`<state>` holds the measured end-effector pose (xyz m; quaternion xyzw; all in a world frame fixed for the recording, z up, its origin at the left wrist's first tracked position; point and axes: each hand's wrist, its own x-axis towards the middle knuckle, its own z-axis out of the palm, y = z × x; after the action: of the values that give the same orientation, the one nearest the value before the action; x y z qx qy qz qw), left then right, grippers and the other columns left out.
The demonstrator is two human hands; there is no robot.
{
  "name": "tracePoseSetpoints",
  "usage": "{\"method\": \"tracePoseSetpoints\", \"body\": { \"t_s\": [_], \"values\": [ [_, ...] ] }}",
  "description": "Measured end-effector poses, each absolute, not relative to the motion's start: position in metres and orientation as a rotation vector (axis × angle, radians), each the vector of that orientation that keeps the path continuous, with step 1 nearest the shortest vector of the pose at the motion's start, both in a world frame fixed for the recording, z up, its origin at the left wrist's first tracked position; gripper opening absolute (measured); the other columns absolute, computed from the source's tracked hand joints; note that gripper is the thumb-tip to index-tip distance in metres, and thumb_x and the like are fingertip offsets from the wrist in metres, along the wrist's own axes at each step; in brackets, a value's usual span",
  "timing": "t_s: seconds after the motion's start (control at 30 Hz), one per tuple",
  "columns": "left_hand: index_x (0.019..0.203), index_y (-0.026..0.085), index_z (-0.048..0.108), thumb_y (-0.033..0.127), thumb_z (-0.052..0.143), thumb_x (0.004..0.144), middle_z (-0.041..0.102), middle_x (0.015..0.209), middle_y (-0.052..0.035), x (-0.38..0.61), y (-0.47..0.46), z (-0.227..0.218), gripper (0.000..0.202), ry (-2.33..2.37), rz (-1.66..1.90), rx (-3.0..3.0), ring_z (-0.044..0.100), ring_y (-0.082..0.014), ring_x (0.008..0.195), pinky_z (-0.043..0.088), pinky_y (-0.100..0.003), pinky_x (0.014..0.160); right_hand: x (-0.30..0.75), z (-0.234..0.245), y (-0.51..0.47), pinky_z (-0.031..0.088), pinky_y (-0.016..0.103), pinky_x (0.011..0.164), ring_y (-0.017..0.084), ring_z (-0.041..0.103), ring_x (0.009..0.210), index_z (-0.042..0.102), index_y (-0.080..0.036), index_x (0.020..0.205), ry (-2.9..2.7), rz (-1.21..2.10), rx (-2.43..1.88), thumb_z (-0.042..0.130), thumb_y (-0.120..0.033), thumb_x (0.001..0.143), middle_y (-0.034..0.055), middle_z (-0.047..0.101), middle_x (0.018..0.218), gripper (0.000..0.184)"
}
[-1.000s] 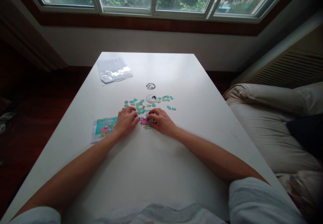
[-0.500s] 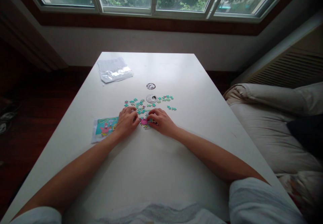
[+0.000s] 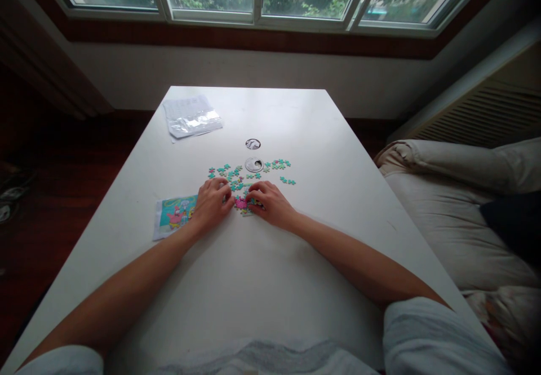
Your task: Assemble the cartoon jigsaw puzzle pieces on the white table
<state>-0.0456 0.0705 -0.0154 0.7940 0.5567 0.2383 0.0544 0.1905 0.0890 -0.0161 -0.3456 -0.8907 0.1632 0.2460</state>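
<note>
Joined pink jigsaw puzzle pieces (image 3: pixel 240 202) lie flat on the white table between my two hands. My left hand (image 3: pixel 212 199) is closed, its thumb and index finger pinched at the left edge of the pieces. From the other side my right hand (image 3: pixel 273 203) closes on their right edge, fingers bent and partly covering them. What each fingertip grips is too small to see clearly. Loose green puzzle pieces (image 3: pixel 234 173) are scattered just beyond my hands. A picture card with cartoon figures (image 3: pixel 175 217) lies partly under my left wrist.
Behind the pieces are a round silver grommet (image 3: pixel 254 164) and a dark oval opening (image 3: pixel 252 144) in the white table (image 3: pixel 270 290). Clear plastic packaging with papers (image 3: pixel 192 117) rests at the far left. A cushioned seat (image 3: pixel 460 211) stands along the right side.
</note>
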Motion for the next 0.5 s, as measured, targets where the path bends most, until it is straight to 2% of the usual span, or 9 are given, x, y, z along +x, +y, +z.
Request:
{"method": "tracePoseSetpoints", "body": {
  "t_s": [0.5],
  "values": [
    [0.083, 0.023, 0.063, 0.027, 0.063, 0.090, 0.061, 0.127, -0.0068, -0.0450, 0.0704, -0.0137, 0.007, 1.710, 0.702, 2.385, 0.053, -0.0283, 0.121, 0.042, -0.046, 0.104, 0.1905, -0.0195, 0.0897, 0.042, 0.040, 0.097, 0.024, 0.054, 0.110, 0.070, -0.025, 0.106, -2.422, 0.416, -0.935, 0.070, -0.026, 0.091, 0.0074, 0.064, 0.115, 0.015]
  ]
}}
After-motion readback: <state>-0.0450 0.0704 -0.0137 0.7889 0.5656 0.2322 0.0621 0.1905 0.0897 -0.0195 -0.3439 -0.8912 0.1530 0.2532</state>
